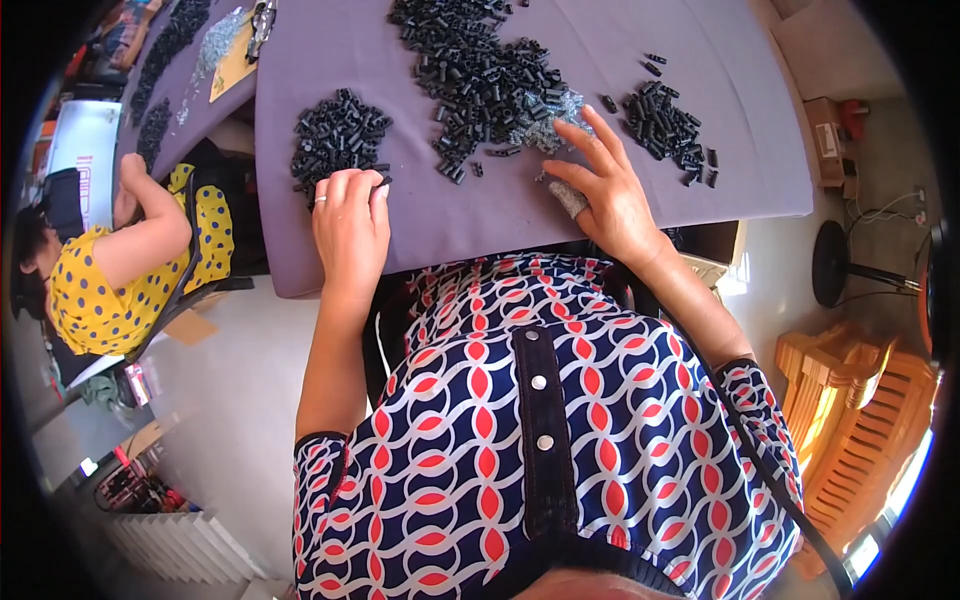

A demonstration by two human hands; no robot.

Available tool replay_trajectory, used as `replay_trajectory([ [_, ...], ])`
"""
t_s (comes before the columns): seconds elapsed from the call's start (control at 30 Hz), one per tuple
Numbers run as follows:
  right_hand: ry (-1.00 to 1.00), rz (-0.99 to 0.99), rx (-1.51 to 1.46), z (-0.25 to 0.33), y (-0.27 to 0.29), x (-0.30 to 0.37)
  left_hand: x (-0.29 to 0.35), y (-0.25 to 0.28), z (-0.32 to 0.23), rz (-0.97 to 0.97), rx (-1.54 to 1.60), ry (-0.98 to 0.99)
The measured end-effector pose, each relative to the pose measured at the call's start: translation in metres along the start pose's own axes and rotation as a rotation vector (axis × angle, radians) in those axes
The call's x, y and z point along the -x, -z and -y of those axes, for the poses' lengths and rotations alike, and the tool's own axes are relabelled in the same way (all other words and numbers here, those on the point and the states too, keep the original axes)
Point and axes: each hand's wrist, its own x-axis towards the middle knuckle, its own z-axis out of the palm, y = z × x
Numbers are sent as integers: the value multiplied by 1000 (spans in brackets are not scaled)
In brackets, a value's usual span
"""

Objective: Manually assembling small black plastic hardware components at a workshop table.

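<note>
A big table (pixel 430 225) with a purple-grey cloth is under both hands. A wooden bench (pixel 865 425) stands on the floor, well off to the right of the right hand. Another person (pixel 100 285) in a yellow top with dark spots sits far to the left of the left hand. The biggest heap of little black tubes (pixel 460 75) lies ahead of the hands, mostly between them. The right hand (pixel 612 195) has its long fingers spread, with the thumb near a finger; I cannot tell if they pinch anything. The left hand (pixel 350 225) has bent fingers on the near edge of a smaller black pile (pixel 340 130); I cannot tell if it grips a tube. One more black pile (pixel 662 122) sits ahead and right of the right hand. Shiny clear bits (pixel 540 115) lie by the right fingertips. A grey wrap (pixel 568 197) covers the right thumb, and a ring (pixel 321 199) is on a left finger
</note>
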Motion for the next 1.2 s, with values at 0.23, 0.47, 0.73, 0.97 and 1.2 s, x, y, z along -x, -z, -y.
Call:
replay_trajectory([
  [0.23, 30, 4, 22, 5, -8, -16, 5, -6, -5, -118, 332, 121],
  [0.47, 14, -13, 72, 7, -7, -17, 5, 1, -31, -28, 570, 80],
  [0.73, 35, 20, 59, 9, -10, -18, 5, -13, -73, 140, 826, 121],
  [0.97, -26, -29, -178, 9, 2, -16, -12, -41, -91, 60, 843, 12],
  [1.2, -486, 106, -1214, -2, -3, -14, -23, -52, -101, 12, 817, -102],
])
